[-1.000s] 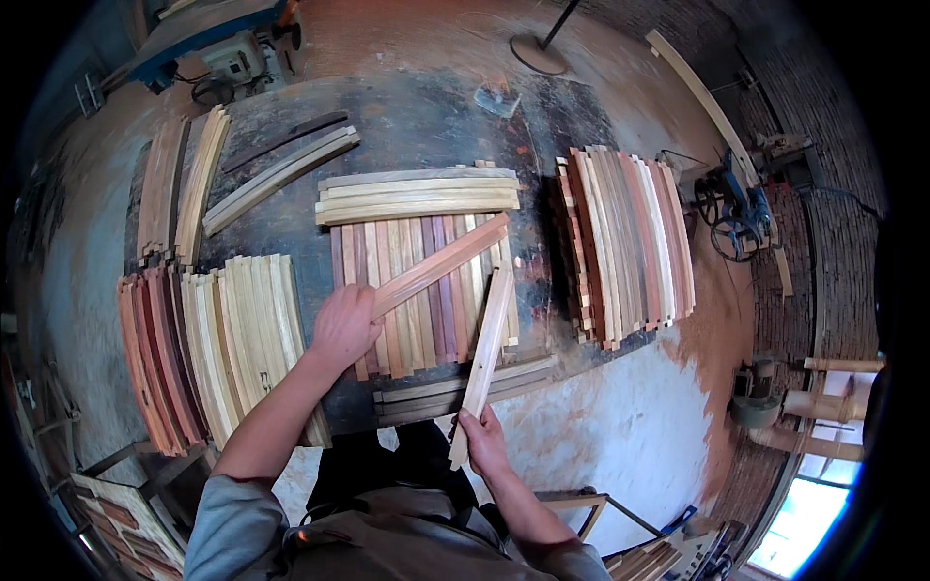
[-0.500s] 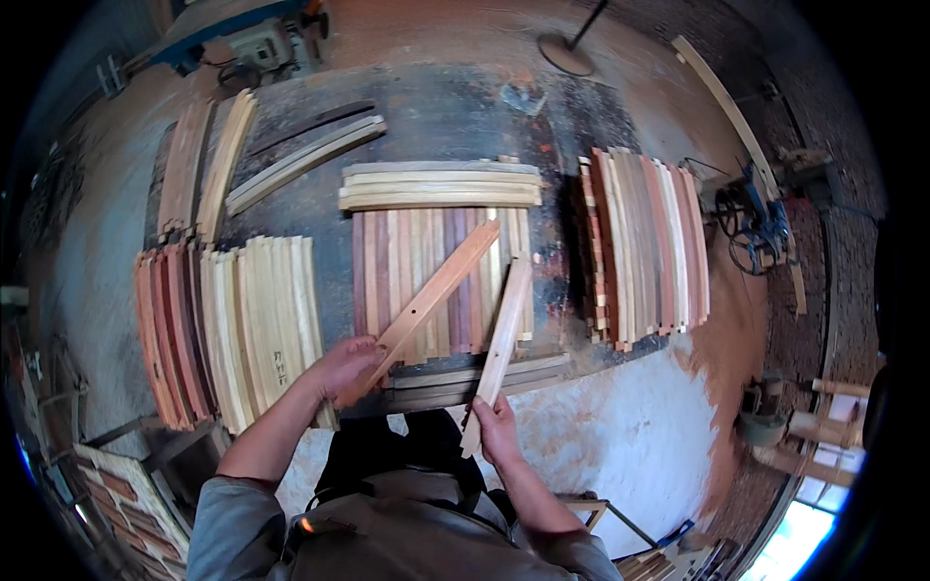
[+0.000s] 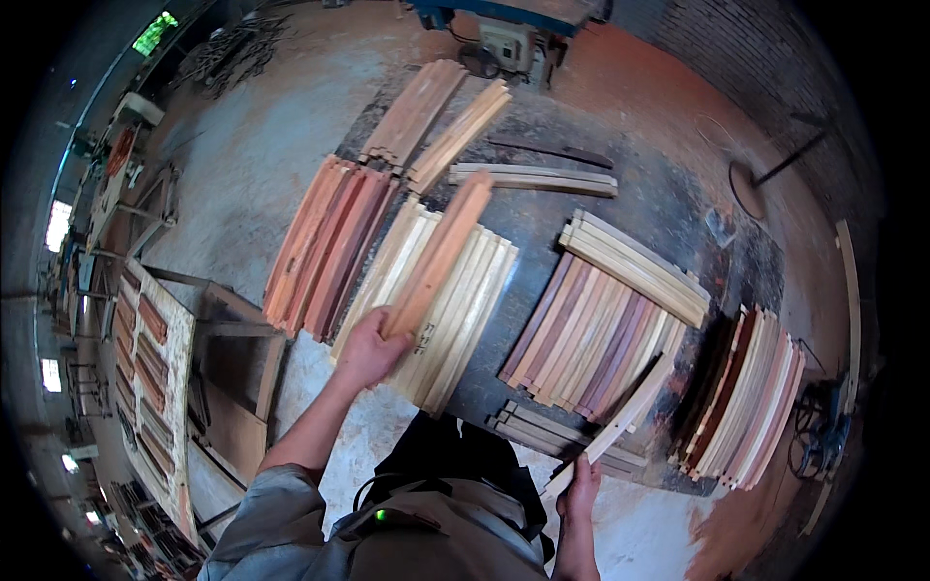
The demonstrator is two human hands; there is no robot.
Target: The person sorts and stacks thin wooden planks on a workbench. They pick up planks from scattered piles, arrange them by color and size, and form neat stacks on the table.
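Note:
My left hand (image 3: pixel 373 351) is closed on the near end of a reddish wooden slat (image 3: pixel 441 257), which slants up over a stack of pale slats (image 3: pixel 484 290). In my right hand (image 3: pixel 579 489), at the table's near edge, is a pale wooden slat (image 3: pixel 620 421); it points away to the right. Its far end reaches over the near right corner of a row of mixed-colour slats (image 3: pixel 581 339). Several cream slats (image 3: pixel 635 266) lie crosswise at the far end of that row. Left of the pale stack are red-brown slats (image 3: pixel 329 252).
Another stack of mixed slats (image 3: pixel 746 407) stands at the table's right end. Farther back lie brown slats (image 3: pixel 415 111), pale strips (image 3: pixel 533 180) and a dark strip (image 3: pixel 552 152). Grey strips (image 3: pixel 567 436) lie along the near edge. A blue machine (image 3: pixel 509 39) stands beyond the table (image 3: pixel 523 252).
The view has turned to the left. My left hand has carried the reddish slat from above the middle row to over the pale stack. The right hand still holds its slat near the table's edge.

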